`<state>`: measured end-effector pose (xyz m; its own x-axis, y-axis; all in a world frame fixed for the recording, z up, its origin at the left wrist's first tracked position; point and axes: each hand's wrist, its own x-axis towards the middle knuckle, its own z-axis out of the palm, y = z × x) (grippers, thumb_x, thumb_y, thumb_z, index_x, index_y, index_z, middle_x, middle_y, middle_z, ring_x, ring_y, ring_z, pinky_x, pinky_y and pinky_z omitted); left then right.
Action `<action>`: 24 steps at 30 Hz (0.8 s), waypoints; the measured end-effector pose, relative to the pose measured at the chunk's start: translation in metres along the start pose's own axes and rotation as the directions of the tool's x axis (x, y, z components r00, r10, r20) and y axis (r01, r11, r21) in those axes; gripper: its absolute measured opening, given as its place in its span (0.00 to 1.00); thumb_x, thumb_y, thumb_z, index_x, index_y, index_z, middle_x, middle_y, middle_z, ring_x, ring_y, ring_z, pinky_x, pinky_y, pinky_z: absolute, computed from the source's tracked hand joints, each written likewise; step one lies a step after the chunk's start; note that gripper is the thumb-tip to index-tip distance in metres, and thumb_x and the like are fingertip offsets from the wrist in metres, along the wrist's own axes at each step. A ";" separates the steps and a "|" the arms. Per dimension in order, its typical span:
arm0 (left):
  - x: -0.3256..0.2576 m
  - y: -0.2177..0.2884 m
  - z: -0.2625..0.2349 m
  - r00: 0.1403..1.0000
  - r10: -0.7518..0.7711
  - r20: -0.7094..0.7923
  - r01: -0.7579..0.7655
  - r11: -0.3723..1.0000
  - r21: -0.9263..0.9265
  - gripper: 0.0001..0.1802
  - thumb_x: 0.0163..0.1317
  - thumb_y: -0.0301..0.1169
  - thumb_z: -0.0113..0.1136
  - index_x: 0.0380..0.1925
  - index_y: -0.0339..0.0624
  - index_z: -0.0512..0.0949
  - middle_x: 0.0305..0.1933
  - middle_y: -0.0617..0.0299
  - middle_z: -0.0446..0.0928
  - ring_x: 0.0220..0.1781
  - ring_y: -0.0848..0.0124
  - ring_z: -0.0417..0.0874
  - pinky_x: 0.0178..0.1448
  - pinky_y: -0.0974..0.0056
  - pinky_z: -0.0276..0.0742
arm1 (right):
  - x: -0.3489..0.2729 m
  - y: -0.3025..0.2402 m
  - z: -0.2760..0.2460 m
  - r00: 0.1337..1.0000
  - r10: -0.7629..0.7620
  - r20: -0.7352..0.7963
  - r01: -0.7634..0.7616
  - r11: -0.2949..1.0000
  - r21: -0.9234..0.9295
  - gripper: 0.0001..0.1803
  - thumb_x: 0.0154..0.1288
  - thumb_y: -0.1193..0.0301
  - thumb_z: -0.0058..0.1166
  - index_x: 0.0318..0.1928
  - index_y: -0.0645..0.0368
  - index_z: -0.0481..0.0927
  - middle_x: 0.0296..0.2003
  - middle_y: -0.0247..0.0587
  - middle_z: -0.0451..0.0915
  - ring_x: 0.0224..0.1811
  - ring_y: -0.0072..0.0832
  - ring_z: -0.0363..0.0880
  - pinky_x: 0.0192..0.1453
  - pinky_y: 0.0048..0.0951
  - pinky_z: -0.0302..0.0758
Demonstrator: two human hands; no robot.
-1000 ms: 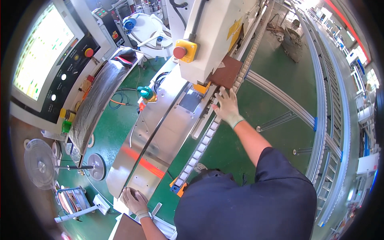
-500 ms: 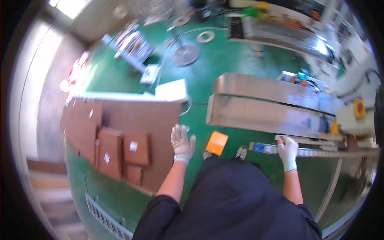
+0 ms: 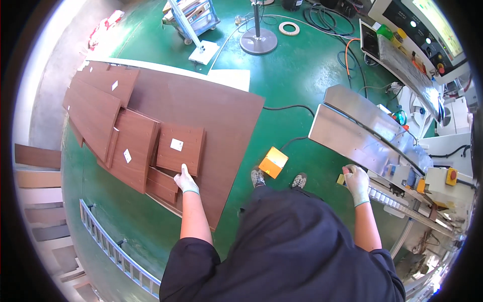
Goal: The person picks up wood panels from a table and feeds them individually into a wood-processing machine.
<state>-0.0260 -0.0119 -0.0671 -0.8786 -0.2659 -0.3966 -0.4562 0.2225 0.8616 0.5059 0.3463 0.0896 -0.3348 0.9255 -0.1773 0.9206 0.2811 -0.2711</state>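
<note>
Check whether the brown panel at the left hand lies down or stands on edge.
Lying down: the brown panel turns its broad face and white label up, with the left hand at its near edge.

room over right side of bench (image 3: 231, 116), boards (image 3: 138, 141) blocking left, gap before machine (image 3: 342, 131), pedal (image 3: 273, 162) on floor there

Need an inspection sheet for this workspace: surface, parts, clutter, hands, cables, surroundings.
Surface: brown table, partly covered by overlapping brown panels.
Job's things: small labelled panel, at the left hand.
Clutter: pale ring on the green floor.
Hands: left at the small panel's near edge, grip unclear; right hand curled near the metal machine bed, contents not visible.
Cables: dark cable at the orange box; orange cable farther off.
Surroundings: blue cart, round-based stand, lit screen.
</note>
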 end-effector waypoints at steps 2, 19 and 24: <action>-0.016 0.015 0.009 0.997 0.049 -0.058 -0.045 0.996 0.078 0.32 0.69 0.40 0.73 0.57 0.24 0.70 0.56 0.47 0.76 0.54 0.62 0.76 0.62 0.55 0.78 | -0.001 -0.007 0.008 1.000 -0.018 0.002 0.018 0.999 -0.031 0.17 0.70 0.54 0.61 0.41 0.54 0.89 0.38 0.51 0.88 0.45 0.51 0.87 0.52 0.48 0.80; -0.095 0.057 0.003 0.752 -0.243 0.613 0.483 0.836 -0.261 0.10 0.68 0.39 0.70 0.36 0.49 0.79 0.30 0.68 0.73 0.27 0.74 0.74 0.30 0.68 0.68 | 0.015 -0.091 0.085 0.984 -0.063 0.166 -0.027 0.870 0.493 0.20 0.78 0.55 0.56 0.51 0.60 0.87 0.45 0.50 0.89 0.51 0.42 0.88 0.57 0.40 0.81; -0.119 0.081 0.004 0.548 -0.207 0.810 0.607 0.765 -0.215 0.08 0.70 0.35 0.67 0.34 0.48 0.78 0.29 0.67 0.73 0.32 0.73 0.76 0.37 0.66 0.72 | -0.017 -0.220 0.084 0.767 -0.579 0.275 0.186 0.611 0.769 0.17 0.76 0.63 0.60 0.56 0.59 0.84 0.52 0.51 0.87 0.55 0.43 0.86 0.62 0.39 0.80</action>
<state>0.0413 0.0414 0.0486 -0.5016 0.5681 -0.6524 -0.8519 -0.1933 0.4867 0.2921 0.2469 0.0729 -0.8455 0.4774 -0.2393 0.3459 0.1482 -0.9265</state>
